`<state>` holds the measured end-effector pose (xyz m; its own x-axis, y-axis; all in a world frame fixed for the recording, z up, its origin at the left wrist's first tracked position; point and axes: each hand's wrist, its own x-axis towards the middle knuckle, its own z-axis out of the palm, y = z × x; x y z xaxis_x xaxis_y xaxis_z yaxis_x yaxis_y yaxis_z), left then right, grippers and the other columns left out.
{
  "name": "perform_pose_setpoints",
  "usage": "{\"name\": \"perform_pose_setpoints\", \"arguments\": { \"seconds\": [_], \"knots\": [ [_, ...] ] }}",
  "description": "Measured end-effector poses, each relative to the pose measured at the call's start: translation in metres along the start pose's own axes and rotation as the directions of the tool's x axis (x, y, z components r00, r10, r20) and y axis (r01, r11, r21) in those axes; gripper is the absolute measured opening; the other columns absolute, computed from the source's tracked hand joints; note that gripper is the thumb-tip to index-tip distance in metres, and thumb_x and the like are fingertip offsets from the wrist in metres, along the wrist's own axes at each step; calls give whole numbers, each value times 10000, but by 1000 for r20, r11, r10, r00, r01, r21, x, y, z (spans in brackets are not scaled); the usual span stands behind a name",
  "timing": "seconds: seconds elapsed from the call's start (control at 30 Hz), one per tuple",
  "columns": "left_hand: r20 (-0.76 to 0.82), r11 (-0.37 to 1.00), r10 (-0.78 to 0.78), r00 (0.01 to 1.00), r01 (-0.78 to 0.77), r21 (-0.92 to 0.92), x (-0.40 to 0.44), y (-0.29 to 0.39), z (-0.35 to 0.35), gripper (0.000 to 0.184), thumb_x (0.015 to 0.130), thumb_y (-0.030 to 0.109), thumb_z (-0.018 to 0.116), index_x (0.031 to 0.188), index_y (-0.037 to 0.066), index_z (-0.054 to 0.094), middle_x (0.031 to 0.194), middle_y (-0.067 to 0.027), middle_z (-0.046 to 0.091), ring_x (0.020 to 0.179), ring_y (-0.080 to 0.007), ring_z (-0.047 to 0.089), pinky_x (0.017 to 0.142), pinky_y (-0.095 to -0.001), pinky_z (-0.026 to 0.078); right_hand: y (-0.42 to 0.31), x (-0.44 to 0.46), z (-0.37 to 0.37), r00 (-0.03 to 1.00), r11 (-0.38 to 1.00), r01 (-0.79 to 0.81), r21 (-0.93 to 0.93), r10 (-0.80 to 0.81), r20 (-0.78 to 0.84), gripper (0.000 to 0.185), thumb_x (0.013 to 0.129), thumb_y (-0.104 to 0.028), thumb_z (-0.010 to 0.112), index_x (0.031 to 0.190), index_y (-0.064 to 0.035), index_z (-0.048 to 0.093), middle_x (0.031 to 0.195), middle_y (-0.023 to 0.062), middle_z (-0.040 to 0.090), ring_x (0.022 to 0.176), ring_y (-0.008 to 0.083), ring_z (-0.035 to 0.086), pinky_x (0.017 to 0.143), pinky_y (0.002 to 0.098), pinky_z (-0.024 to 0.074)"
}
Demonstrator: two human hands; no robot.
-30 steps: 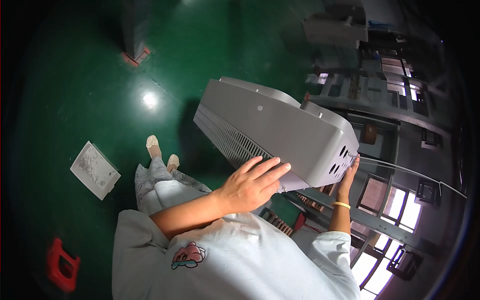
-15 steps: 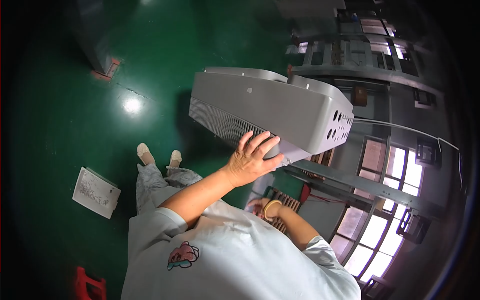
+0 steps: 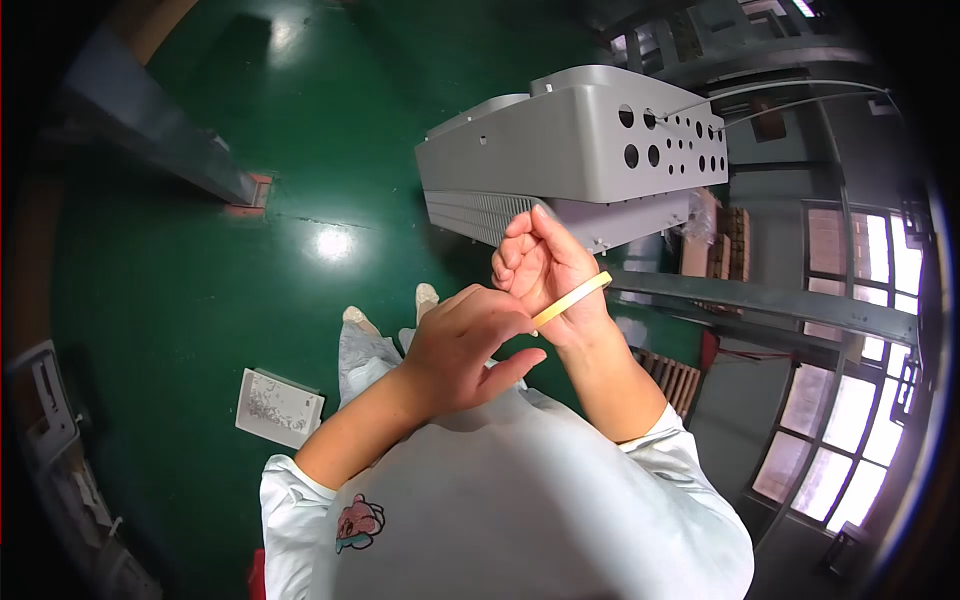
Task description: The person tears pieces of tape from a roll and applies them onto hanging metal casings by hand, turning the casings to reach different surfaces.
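Note:
My right hand (image 3: 540, 262) is turned palm up below the grey housing. Its fingers are curled in together and the thumb is stretched along the side; whatever the curled fingers hold, if anything, is hidden. A yellow bangle (image 3: 575, 300) circles the right wrist. Reaching across from the left, my left hand (image 3: 465, 345) shows its back, with the thumb spread away from the fingers. Its fingertips reach the heel of the right palm beside the bangle and are partly hidden. The large grey housing (image 3: 520, 145) has round holes in its end and a slatted grille along its lower side.
A white tray (image 3: 290, 428) of small loose pieces lies on the green floor (image 3: 200, 330), left of my feet. Thin white cables (image 3: 790, 88) run from the housing's holes. A metal column (image 3: 160, 125) stands at left; a grey beam (image 3: 760, 305) crosses at right near wooden pallets (image 3: 668, 382).
My left hand has left the housing's grille and come to my right hand. The right hand has risen from low beside my body and turned palm up. The view has shifted too.

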<state>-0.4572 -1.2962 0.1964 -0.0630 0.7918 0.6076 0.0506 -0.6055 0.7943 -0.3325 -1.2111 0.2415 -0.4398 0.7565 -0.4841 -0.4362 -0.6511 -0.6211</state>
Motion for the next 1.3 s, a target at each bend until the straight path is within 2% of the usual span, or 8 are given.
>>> {"name": "perform_pose_setpoints", "arguments": {
  "seconds": [0.07, 0.23, 0.43, 0.73, 0.83, 0.97, 1.13, 1.3],
  "knots": [
    [-45, 999, -24, 999, 25, 23, 6, 6, 3, 341, 734, 89, 791, 981, 74, 557, 1005, -82, 622, 806, -262, 602, 680, -346, 497, -1, 3, 11, 999, 998, -29, 57, 28, 18, 326, 1026, -293, 445, 933, -18, 594, 709, 98, 606, 619, 190, 581, 596, 289, 497],
    [-80, 986, 95, 992, -82, 146, 25, 12, 8, 241, 742, -4, 758, 881, 56, 569, 1060, -83, 640, 834, -258, 614, 722, -352, 513, -12, 0, 9, 999, 898, -34, -439, 39, 4, 320, 1033, -275, 442, 891, -27, 587, 703, 40, 582, 610, 83, 519, 545, 220, 432],
    [63, 998, 54, 997, -56, 41, 19, 5, 34, 254, 741, -57, 701, 927, 42, 559, 984, -96, 617, 796, -290, 592, 698, -367, 506, -9, -23, -11, 978, 891, -205, -405, 173, -114, 298, 1018, -299, 498, 864, -58, 585, 711, -17, 545, 604, 55, 491, 534, 208, 406],
    [-55, 998, -31, 998, 28, -57, 12, 21, 65, 125, 693, -6, 616, 767, 2, 516, 857, -134, 563, 805, -287, 576, 753, -385, 491, -21, -49, -18, 898, 866, -431, -254, 383, -218, 281, 1000, -277, 528, 840, -53, 580, 743, 12, 567, 670, 90, 544, 576, 237, 437],
    [-192, 999, -4, 981, -2, -32, 10, 21, 66, 109, 728, 20, 623, 821, -5, 570, 884, -129, 582, 826, -282, 598, 736, -373, 518, -22, -48, -13, 879, 861, -448, -242, 375, -294, 279, 1010, -272, 507, 854, -52, 577, 741, 12, 567, 660, 97, 539, 577, 242, 441],
    [-138, 1000, 31, 990, -29, 11, 6, 18, 56, 265, 709, -39, 689, 968, -56, 636, 1011, -171, 661, 872, -274, 655, 714, -357, 563, -18, -45, -23, 873, 849, -461, -259, 381, -304, 317, 1030, -283, 462, 852, -50, 581, 725, 6, 565, 639, 95, 526, 555, 244, 435],
    [9, 992, -12, 1000, 11, 124, 8, 26, 36, 231, 743, 22, 666, 957, -54, 626, 943, -139, 643, 841, -264, 644, 696, -351, 552, -16, -41, -28, 873, 827, -474, -302, 396, -286, 323, 1030, -279, 464, 836, -49, 581, 723, 9, 566, 632, 91, 516, 554, 247, 432],
    [-29, 960, 97, 995, -86, 267, 8, 23, 48, 158, 720, 48, 645, 818, -19, 542, 858, -112, 582, 787, -236, 591, 668, -355, 532, -13, -40, -27, 869, 833, -468, -295, 372, -326, 297, 1018, -266, 493, 829, -55, 581, 724, 11, 567, 620, 100, 522, 558, 255, 444]
  ]
}}
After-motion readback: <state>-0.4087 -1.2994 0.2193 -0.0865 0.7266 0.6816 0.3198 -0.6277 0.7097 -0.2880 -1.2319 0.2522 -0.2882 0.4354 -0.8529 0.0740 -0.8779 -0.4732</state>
